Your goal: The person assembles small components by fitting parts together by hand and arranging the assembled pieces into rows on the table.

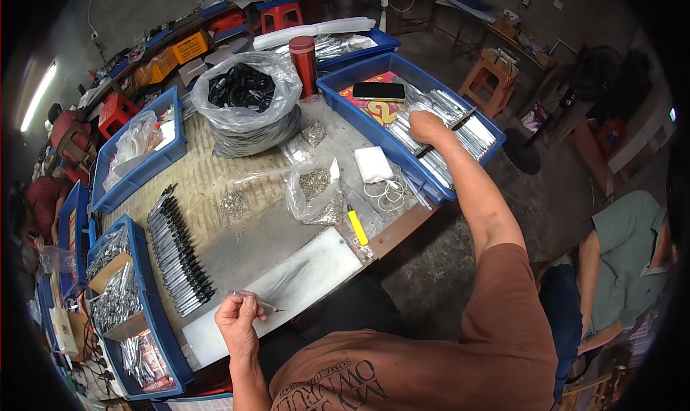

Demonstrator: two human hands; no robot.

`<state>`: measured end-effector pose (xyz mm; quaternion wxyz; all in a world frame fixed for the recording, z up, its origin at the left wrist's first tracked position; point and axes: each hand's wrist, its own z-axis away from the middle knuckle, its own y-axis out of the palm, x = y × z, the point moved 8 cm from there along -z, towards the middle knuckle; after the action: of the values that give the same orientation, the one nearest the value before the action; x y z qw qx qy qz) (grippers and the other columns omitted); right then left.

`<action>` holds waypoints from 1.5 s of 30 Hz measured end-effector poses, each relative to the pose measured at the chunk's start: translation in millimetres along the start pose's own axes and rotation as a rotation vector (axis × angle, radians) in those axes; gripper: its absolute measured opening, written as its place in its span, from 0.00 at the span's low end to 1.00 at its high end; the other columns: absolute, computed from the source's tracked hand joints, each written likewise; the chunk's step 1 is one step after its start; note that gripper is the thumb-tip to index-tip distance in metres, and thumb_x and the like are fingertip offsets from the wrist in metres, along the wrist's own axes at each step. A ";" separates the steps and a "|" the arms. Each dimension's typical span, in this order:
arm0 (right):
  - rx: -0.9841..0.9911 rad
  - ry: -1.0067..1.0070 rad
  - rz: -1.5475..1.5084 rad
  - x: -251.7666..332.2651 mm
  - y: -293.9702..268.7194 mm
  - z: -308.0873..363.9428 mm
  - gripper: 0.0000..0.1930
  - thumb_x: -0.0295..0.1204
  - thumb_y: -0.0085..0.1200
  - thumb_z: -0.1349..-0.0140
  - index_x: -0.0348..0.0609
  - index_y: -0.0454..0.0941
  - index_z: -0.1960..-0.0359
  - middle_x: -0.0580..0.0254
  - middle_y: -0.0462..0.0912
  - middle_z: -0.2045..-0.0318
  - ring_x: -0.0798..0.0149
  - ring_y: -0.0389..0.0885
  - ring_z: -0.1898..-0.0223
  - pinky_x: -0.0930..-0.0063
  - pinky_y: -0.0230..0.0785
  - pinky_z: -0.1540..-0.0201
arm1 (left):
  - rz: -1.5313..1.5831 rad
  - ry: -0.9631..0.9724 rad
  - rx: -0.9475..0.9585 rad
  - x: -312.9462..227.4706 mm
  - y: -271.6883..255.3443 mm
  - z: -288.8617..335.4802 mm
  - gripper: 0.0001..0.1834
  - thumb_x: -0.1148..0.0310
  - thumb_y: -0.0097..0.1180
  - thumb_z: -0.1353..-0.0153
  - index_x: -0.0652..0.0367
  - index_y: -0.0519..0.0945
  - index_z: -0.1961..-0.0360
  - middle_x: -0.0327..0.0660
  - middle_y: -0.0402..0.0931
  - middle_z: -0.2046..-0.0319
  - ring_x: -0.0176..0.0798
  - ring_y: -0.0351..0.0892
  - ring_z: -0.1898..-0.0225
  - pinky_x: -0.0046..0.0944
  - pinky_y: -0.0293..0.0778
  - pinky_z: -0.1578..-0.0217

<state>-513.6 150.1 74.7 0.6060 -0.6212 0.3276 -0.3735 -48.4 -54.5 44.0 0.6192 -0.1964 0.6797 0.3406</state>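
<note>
Above the white board [316, 266] at the table's near edge, my left hand [237, 323] is closed around a slim silver rod with a pointed end [270, 307]. My right arm reaches out to the blue tray [343, 109] at the far right. There my right hand [429, 128] is closed over a batch of long silver rods [474, 139]; its fingertips are hidden, so what it grips does not show. A black phone [379, 91] lies in the same tray on a red and yellow packet. Left of the board is a row of black-ended silver rods [180, 256].
A big clear bag of black parts [248, 127] stands mid-table beside a red flask [303, 66]. Nearer are a small bag of metal bits [316, 195], a white box with cord [373, 165] and a yellow-handled tool [357, 225]. Blue bins [147, 303] line the left; people sit on both sides.
</note>
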 end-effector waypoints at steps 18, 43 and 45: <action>0.212 -0.090 0.087 9.0 7.4 -1.9 0.14 0.20 0.45 0.59 0.24 0.76 0.70 0.35 0.77 0.67 0.47 0.79 0.62 0.63 0.70 0.59 | 0.012 -0.053 -0.028 4.9 -7.1 3.0 0.06 0.73 0.56 0.44 0.63 0.74 0.74 0.38 0.73 0.78 0.29 0.69 0.80 0.28 0.69 0.81; -0.012 -0.219 -0.552 37.0 -50.4 36.6 0.07 0.22 0.54 0.57 0.33 0.74 0.74 0.69 0.72 0.82 0.77 0.69 0.76 0.79 0.62 0.73 | 0.053 -0.054 -0.017 8.5 -12.7 7.2 0.07 0.72 0.55 0.44 0.61 0.72 0.76 0.40 0.72 0.76 0.29 0.70 0.80 0.27 0.69 0.81; 0.054 -0.257 -0.822 69.5 -49.6 63.9 0.08 0.21 0.55 0.53 0.34 0.74 0.69 0.72 0.73 0.76 0.79 0.69 0.74 0.82 0.62 0.71 | 0.062 -0.078 -0.035 7.1 -13.2 7.9 0.07 0.73 0.54 0.44 0.62 0.72 0.77 0.40 0.72 0.76 0.30 0.70 0.80 0.28 0.69 0.81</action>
<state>-425.6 125.3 129.6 0.4589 -0.7254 -0.0351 -0.5119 -34.8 -56.9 34.1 0.6308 -0.1725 0.6549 0.3787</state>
